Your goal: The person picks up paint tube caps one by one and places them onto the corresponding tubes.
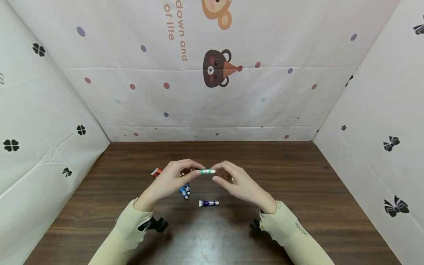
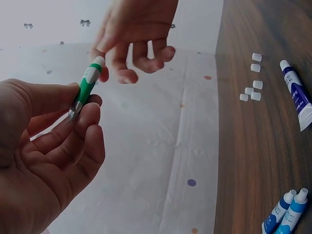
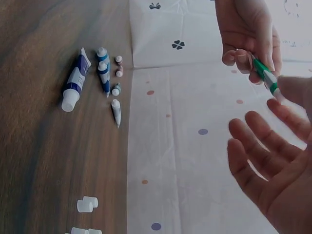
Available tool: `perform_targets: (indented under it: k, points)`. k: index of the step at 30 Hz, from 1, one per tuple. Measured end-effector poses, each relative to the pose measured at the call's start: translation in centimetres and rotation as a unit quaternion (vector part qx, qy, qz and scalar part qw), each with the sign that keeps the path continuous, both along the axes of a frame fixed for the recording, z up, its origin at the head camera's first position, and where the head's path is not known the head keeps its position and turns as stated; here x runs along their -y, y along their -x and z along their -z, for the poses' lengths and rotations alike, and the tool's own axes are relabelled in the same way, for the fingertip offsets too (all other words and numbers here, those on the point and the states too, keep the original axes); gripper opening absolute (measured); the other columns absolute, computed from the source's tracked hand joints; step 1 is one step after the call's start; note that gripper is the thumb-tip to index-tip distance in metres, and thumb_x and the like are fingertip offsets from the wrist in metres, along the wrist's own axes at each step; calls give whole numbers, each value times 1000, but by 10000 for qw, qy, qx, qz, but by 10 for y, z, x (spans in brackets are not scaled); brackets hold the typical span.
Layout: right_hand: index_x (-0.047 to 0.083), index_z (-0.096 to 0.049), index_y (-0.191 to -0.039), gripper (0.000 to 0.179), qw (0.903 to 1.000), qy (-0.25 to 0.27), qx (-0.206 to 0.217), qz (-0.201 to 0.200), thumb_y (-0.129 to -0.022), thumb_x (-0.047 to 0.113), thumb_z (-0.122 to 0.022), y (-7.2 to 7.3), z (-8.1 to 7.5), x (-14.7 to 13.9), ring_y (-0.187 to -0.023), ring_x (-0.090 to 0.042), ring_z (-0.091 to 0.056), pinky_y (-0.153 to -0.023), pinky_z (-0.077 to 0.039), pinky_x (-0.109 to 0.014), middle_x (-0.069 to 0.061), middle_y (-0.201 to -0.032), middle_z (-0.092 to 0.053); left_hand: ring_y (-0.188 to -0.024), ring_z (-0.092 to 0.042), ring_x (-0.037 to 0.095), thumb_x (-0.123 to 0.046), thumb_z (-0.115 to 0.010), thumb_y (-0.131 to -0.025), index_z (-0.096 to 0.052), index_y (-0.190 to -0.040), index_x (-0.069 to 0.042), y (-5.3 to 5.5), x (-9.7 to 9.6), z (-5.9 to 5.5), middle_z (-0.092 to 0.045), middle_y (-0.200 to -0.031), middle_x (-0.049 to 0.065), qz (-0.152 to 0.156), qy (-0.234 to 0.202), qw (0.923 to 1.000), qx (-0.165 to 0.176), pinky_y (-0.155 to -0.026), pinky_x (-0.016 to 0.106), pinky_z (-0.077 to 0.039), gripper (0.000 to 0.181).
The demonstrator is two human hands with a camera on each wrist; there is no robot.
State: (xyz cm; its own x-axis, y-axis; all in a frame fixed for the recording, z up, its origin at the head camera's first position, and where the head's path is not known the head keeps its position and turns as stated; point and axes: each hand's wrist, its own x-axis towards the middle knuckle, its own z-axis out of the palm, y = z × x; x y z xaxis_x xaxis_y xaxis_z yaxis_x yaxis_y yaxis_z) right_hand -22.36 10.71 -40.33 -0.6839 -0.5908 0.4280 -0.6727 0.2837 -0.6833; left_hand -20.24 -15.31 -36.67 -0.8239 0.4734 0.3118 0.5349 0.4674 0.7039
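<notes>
In the head view my left hand pinches a small green paint tube between thumb and fingers, above the table. The tube's white-capped end points toward my right hand. Around that cap the right thumb and index finger stand apart, with the index fingertip close to it; whether it touches cannot be told. In the left wrist view the green tube is tilted, its crimped end within the left fingers. On the table lies a purple paint tube, and two blue paint tubes lie side by side.
Several small white caps are scattered on the wooden table. A red tube is partly behind my left hand. In the right wrist view a white tube lies near other small tubes. Patterned white sheets enclose the table.
</notes>
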Motion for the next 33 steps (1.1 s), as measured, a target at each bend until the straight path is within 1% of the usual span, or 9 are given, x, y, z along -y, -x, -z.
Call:
perform_targets:
  k: [3, 6, 9, 12, 16, 19, 26, 31, 33]
  points:
    - [19, -65, -116, 14, 9994, 64, -348, -27, -102, 19, -62, 1, 1, 1, -77, -8, -57, -64, -48, -27, 10, -100, -61, -67, -53, 16, -29, -65, -100, -73, -113, -26, 0, 0, 0, -67, -94, -11, 39, -8, 10000, 79, -57, 27, -42, 15]
    - [20, -67, -109, 9, 9989, 4, -462, 49, -104, 21, -59, 0, 0, 2, -71, -9, -54, -61, -47, -28, 11, -90, -59, -67, -52, 19, -30, -65, -100, -73, -113, -26, -1, -1, 1, -67, -95, -12, 71, -16, 9999, 104, -57, 27, -42, 15]
    - [22, -66, -101, 12, 9994, -75, -337, 79, -106, 23, -55, -2, 0, 2, -62, -9, -47, -56, -43, -30, 10, -77, -53, -69, -54, 19, -28, -65, -101, -73, -113, -27, -2, -2, 2, -68, -98, -14, 82, -24, 9999, 87, -58, 27, -44, 15]
    - [24, -65, -95, 18, 9999, -111, -94, 64, -107, 25, -52, -2, 0, 2, -55, -8, -41, -54, -40, -30, 8, -70, -50, -72, -56, 17, -27, -64, -101, -72, -113, -26, -2, -3, 3, -68, -99, -14, 139, -41, 9999, 71, -61, 28, -46, 15]
    - [24, -63, -92, 21, 9999, -71, 140, 5, -108, 23, -50, -2, 2, 3, -54, -8, -40, -54, -40, -28, 7, -71, -54, -75, -59, 17, -27, -64, -101, -72, -113, -26, -3, -4, 5, -69, -102, -12, 182, -90, 9998, 67, -65, 29, -49, 15]
    - [24, -64, -95, 20, 9999, -5, 161, 21, -108, 22, -50, -2, 2, 3, -55, -8, -42, -54, -41, -28, 8, -74, -55, -78, -61, 18, -27, -65, -101, -72, -115, -25, -3, -4, 7, -70, -104, -9, 122, -226, 9996, 145, -68, 30, -51, 16]
    - [23, -67, -101, 17, 9997, 185, 44, 169, -107, 19, -52, -4, 2, 3, -63, -10, -51, -59, -47, -29, 9, -80, -59, -92, -70, 14, -25, -70, -97, -71, -119, -20, -6, -5, 3, -71, -112, -4, 41, -778, 9933, 857, -77, 31, -54, 22]
    - [18, -62, -91, 22, 9996, 275, 81, -42, -108, 16, -48, -4, 1, 4, -61, -10, -47, -60, -45, -30, 6, -77, -58, -81, -67, 14, -26, -72, -95, -74, -115, -18, -7, -7, 0, -74, -104, -1, -70, -969, 9910, 916, -66, 26, -48, 21]
    - [16, -60, -87, 27, 9993, 297, 153, -159, -109, 14, -45, -4, 1, 5, -61, -9, -46, -63, -45, -31, 6, -76, -59, -78, -65, 22, -28, -73, -95, -75, -112, -20, -7, -9, 1, -74, -101, -2, -84, -1069, 9904, 871, -63, 26, -45, 19]
